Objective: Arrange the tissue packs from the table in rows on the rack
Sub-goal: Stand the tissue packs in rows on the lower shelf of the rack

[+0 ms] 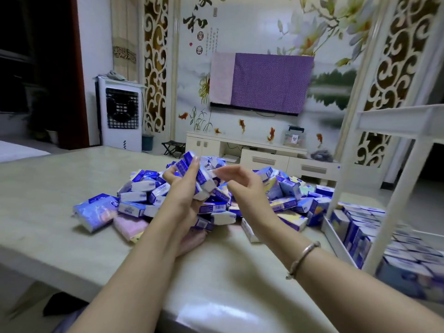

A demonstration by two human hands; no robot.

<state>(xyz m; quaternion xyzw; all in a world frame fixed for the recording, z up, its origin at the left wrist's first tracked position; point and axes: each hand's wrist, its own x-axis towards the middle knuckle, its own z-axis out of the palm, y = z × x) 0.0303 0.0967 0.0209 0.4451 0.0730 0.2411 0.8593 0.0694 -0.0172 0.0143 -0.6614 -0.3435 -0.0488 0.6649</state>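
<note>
tissue packs (217, 207): blue-white, heaped loose on table | rack (394, 188): white, packs in upright rows on low shelf

Dim indoor light, tabletop (216, 304) glare, blurred edges

Bare forearms, silver bangle (303, 258) on the right wrist
</note>
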